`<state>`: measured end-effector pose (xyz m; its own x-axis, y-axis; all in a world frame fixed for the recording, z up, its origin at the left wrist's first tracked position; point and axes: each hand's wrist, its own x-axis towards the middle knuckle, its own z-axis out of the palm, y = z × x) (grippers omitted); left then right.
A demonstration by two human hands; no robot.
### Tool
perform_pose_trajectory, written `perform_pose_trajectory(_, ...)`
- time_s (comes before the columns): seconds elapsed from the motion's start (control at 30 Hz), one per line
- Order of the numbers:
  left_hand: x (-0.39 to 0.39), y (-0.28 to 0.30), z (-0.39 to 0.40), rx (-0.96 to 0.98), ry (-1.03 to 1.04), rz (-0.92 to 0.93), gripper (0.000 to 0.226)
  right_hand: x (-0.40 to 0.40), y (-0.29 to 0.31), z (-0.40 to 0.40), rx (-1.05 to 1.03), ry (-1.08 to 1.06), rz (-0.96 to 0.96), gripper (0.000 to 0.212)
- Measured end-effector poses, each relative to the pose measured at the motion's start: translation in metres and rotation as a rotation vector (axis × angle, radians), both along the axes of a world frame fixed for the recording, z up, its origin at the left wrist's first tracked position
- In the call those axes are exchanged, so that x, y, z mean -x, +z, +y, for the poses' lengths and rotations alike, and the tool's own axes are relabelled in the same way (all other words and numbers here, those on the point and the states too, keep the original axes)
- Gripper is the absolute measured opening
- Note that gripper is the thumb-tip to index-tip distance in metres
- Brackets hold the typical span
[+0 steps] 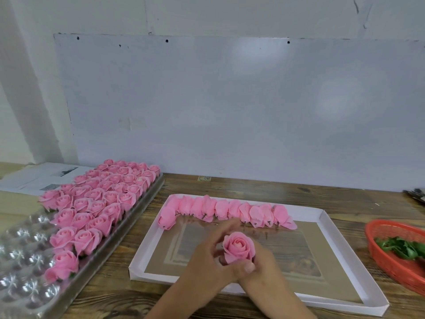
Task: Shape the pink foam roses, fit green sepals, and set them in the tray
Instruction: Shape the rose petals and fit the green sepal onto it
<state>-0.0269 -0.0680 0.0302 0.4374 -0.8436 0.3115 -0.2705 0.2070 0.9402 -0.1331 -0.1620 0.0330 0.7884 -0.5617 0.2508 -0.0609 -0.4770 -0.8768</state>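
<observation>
A person's two hands meet low in the middle of the view around one soft pink foam rose (239, 246), its layered petals curling round a tight centre. The right hand (259, 268) grips the rose from below, thumb curled against its base; the left hand (207, 256) pinches its left side with curled fingers. They hold it above a shallow white cardboard lid (331, 229) with a clear window panel. Along the lid's far edge lies a row of about eleven unshaped roses (227, 212), closed buds lying on their sides and touching one another. At left sits a clear, glossy plastic tray (25, 252) of round cups, its far part packed with several dozen finished roses (99, 199), too many to count exactly. At right, a red mesh basket (391, 261) holds crumpled green sepals (400, 247). Everything rests on a dark, grainy wooden surface (276, 189) against a pale board and white wall.
</observation>
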Motion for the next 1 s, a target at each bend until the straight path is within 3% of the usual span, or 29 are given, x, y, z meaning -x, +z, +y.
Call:
perform_pose_trajectory(0.07,-0.002,-0.002,-0.002,0.088,0.075,-0.009,0.056,0.000,0.002,0.001,0.070,0.013,-0.002,0.026)
perform_pose_trajectory(0.13,-0.002,-0.001,-0.003,0.153,0.109,-0.041,0.034,0.001,0.001,0.002,0.112,0.028,0.035,0.025)
perform_pose_trajectory(0.43,0.001,0.005,0.000,-0.002,-0.043,-0.035,0.018,0.004,-0.004,-0.001,0.031,0.036,0.096,0.044)
perform_pose_trajectory(0.5,-0.001,0.004,0.001,-0.025,-0.093,-0.030,0.024,0.003,0.000,0.001,0.073,0.021,0.063,0.043)
perform_pose_trajectory(0.6,-0.004,-0.002,-0.003,-0.026,-0.029,0.016,0.064,0.002,0.004,0.002,0.126,0.000,-0.025,0.025)
perform_pose_trajectory(0.63,-0.005,-0.004,-0.005,0.012,0.014,0.023,0.067,0.002,0.003,0.001,0.135,0.001,-0.016,0.025)
perform_pose_trajectory(0.77,-0.002,-0.003,-0.004,0.130,0.082,-0.049,0.030,0.000,-0.004,0.000,0.235,0.017,0.055,0.026)
perform_pose_trajectory(0.87,0.001,-0.004,-0.003,0.074,0.035,-0.034,0.021,-0.004,-0.012,-0.002,0.208,-0.005,0.099,0.027)
perform_pose_trajectory(0.93,0.002,-0.003,-0.003,0.016,0.023,-0.047,0.025,-0.009,-0.018,-0.003,0.192,-0.024,0.094,0.013)
perform_pose_trajectory(1.0,0.001,0.000,-0.002,-0.060,0.004,-0.045,0.028,-0.012,-0.019,-0.003,0.148,-0.058,0.066,0.026)
